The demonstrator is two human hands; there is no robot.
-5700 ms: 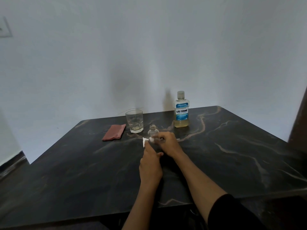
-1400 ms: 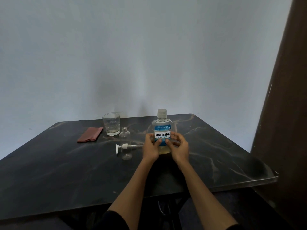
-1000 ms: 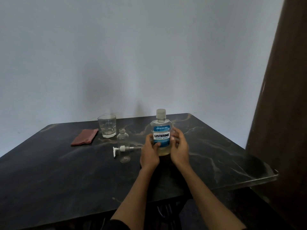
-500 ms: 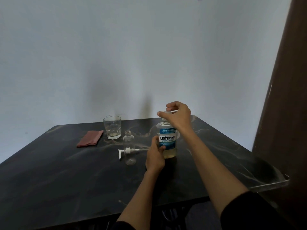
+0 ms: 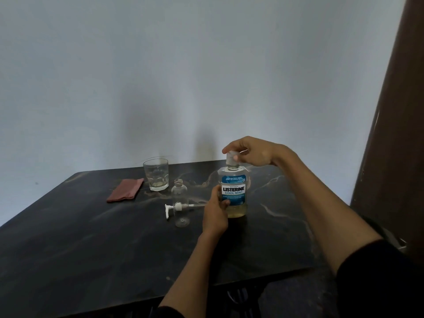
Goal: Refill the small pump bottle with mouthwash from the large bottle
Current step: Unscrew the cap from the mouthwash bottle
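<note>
Hands on the mouthwash bottle

Left hand [image 5: 215, 214] grips the upright large bottle [image 5: 233, 193] on the table [image 5: 91, 249]; right hand [image 5: 252, 152] pinches its cap [image 5: 231, 157]. Small pump bottle [image 5: 180, 203] stands open just left, pump [image 5: 177, 206] lying behind it. Farther: cloth [image 5: 126, 192], glass [image 5: 156, 174].

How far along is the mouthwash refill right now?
Done: the small bottle stands open and looks empty, its pump head lying on the table. In hand: the left hand grips the large mouthwash bottle while the right hand holds its cap, which is on. Left: uncapping, pouring, refitting the pump.
</note>
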